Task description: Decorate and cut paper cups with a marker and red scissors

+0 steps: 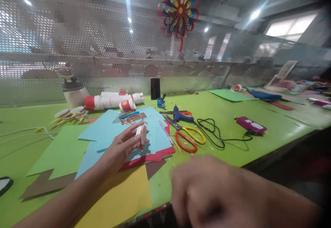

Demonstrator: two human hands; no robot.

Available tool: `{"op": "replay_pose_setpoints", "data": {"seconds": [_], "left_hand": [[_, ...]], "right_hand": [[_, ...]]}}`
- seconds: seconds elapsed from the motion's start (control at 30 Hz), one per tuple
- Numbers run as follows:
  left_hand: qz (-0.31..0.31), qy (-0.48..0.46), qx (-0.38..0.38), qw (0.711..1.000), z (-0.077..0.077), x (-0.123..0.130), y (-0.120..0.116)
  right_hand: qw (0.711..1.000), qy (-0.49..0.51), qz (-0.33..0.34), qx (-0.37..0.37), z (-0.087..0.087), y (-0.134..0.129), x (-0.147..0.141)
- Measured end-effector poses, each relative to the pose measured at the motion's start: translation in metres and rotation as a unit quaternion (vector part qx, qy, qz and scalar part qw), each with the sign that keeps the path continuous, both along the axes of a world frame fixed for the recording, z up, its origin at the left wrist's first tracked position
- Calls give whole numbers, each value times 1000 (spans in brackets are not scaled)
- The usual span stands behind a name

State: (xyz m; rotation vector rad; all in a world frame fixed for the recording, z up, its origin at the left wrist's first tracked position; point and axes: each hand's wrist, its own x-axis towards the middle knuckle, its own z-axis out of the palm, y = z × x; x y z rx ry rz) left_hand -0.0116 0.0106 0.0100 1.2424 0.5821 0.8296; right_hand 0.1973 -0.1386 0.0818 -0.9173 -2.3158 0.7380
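My left hand (129, 142) is closed around a small white disc with a red rim (141, 135), like the cut end of a paper cup, held above blue paper sheets (103, 131). Nearer the camera, my right hand (207, 190) is blurred, its fingers curled; anything inside them is hidden. Scissors with red and yellow handles (186, 141) lie right of the paper, beside a blue glue gun (181, 114). Yellow paper (121, 200) lies below my left forearm.
Stacked white and red cups (113, 101), a bottle (73, 93), a blue jar (160, 102) and a black phone-like slab (155, 88) stand at the back. A cable runs to a purple box (250, 126) on the right. A paper flower (180, 10) hangs above.
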Motion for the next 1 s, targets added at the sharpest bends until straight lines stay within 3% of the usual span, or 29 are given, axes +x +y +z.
{"op": "replay_pose_setpoints", "data": {"seconds": [0.03,0.1,0.17,0.23,0.33,0.47,0.6,0.7,0.83,1.0], "left_hand": [[-2,-7,1,1000,2,-1,0],[-9,-14,-1,1000,6,-3,0],[-24,-21,2,1000,12,-5,1],[-44,-28,17,998,18,-7,1],[-63,-43,66,995,25,-9,2],[-71,-53,148,985,31,-12,5],[-63,-39,165,983,38,-16,8],[-59,-25,156,986,45,-19,8],[-38,-26,139,989,51,-23,8],[12,-56,132,990,43,-29,9]], "right_hand": [[988,-110,-110,15,-5,15,9],[952,-175,-250,30,-17,42,36],[910,-234,-341,24,-30,64,65],[880,-291,-375,-10,-40,77,88],[863,-342,-365,-73,-49,89,100],[851,-364,-350,-145,-54,102,95],[842,-348,-361,-199,-60,116,96],[841,-322,-391,-192,-60,121,102],[869,-264,-390,-151,-51,101,106],[948,-127,-276,-95,-36,51,88]]}}
